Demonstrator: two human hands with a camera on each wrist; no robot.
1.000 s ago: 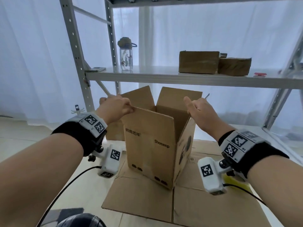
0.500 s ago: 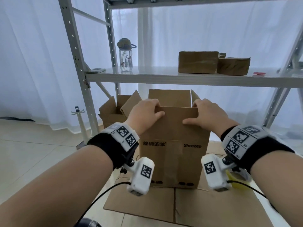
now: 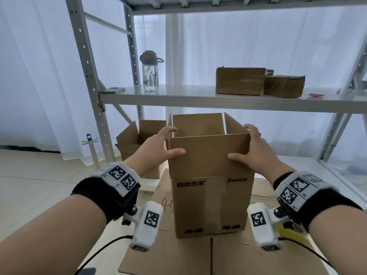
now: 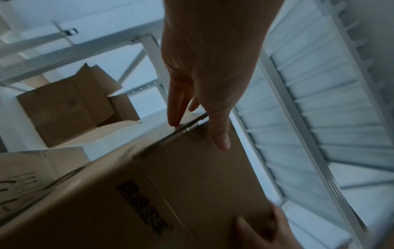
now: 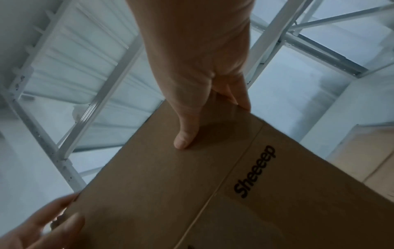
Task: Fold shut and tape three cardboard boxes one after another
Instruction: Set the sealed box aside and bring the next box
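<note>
Cardboard box (image 3: 210,187), flaps upright; both hands' grip at its corners

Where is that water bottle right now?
In the head view the water bottle stands upright on the left part of the metal shelf, above and left of the box both hands grip.

From my left wrist feed I see my left hand (image 4: 213,67) reaching down from the top centre, its thumb (image 4: 221,134) flat on the front face of the cardboard box (image 4: 192,185) and its fingers (image 4: 175,107) over the box's left edge. Blurred dark print runs down that face. My right hand (image 4: 260,232) touches it at the lower right. A second open box (image 4: 70,107) sits middle left under the white rack (image 4: 81,48)
</note>
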